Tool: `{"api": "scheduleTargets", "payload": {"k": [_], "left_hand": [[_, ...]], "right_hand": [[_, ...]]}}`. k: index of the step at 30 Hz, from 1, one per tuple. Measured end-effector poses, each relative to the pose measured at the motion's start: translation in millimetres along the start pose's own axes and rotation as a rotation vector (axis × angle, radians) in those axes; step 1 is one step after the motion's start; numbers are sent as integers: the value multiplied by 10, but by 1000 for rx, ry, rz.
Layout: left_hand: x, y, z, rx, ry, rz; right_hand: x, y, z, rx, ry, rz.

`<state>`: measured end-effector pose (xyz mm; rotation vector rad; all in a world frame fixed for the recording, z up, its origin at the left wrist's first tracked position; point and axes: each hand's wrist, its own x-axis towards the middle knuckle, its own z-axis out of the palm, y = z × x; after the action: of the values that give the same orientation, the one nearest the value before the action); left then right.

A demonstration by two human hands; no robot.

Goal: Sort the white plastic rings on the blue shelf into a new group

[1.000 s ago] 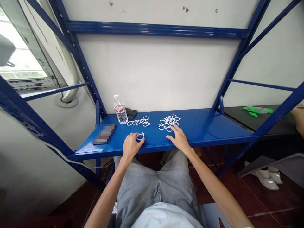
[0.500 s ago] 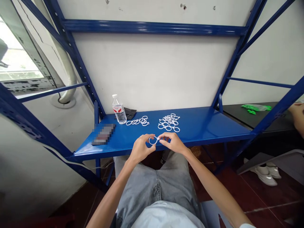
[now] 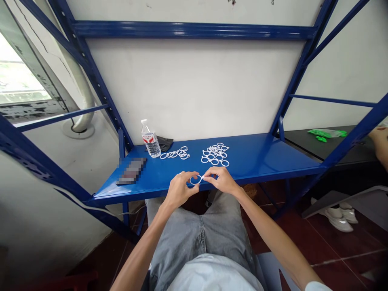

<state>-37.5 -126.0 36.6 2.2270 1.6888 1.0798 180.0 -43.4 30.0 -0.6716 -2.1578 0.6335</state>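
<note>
Just above the front edge of the blue shelf (image 3: 254,161), a white plastic ring (image 3: 191,182) is held between my two hands. My left hand (image 3: 181,188) grips its left side, thumb below and fingers above. The fingertips of my right hand (image 3: 222,180) pinch the small tab at the ring's right side; the exact detail there is too small to make out. Behind my right hand lies a pile of similar white rings (image 3: 214,163). A smaller group of white rings (image 3: 184,157) lies farther left, beyond my left hand.
A water bottle (image 3: 151,146) stands at the back left, beside a black pouch (image 3: 165,143). A pixelated, phone-like dark object (image 3: 131,171) lies at the left. On a dark table (image 3: 295,141) at right are green pieces (image 3: 321,133), near another person's arm (image 3: 381,143). Blue frame posts flank the shelf.
The view has shifted slightly. Both hands keep hold of the ring in nearly the same place, with the right fingertips drawn a little closer together at its tab.
</note>
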Motion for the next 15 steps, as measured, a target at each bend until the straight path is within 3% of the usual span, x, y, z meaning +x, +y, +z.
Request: {"api": "scheduleTargets", "payload": {"k": [9, 12, 15], "left_hand": [[4, -3, -85, -83, -64, -20], [44, -128, -72, -132, -124, -7], [251, -360, -14, -147, -116, -11]], "right_hand": [[-7, -86, 76, 154, 1, 9], [9, -62, 114, 137, 6, 33], [45, 66, 94, 88, 66, 103]]}}
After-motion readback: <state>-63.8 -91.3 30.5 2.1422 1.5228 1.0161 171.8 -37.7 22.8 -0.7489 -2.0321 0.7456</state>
